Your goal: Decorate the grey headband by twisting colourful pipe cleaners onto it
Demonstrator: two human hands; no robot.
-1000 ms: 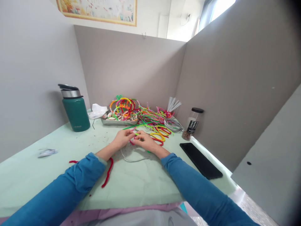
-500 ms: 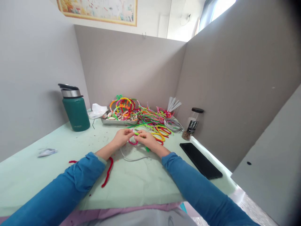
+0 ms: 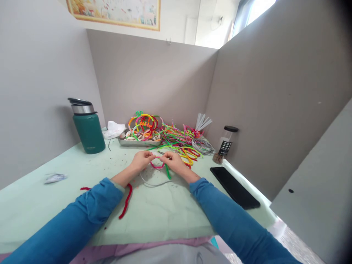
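Between my hands hangs a loop of pink pipe cleaner (image 3: pixel 157 167) over the middle of the table. My left hand (image 3: pixel 143 160) pinches its left side. At its right side, my right hand (image 3: pixel 172 161) has its fingers pressed together on the pink piece. A green pipe cleaner (image 3: pixel 168 172) sticks down beneath my right hand; its upper end is hidden. The tip of a dark tool (image 3: pixel 161 152) shows beside the right fingers. A thin grey wire (image 3: pixel 155 185) curves on the cloth below both hands.
At the back are a metal tray (image 3: pixel 140 143) of shells, coloured pipe cleaners (image 3: pixel 178 135) and coiled wire (image 3: pixel 202 146). A green bottle (image 3: pixel 89 132) stands left. On the right are a jar (image 3: pixel 224 145) and a black phone (image 3: pixel 235 187). A red pipe cleaner (image 3: pixel 126 203) lies near my left forearm.
My hands have moved slightly apart, and more of the pink loop shows between them. The bright green piece at my fingertips is out of sight, while the green end below my right hand hangs further left.
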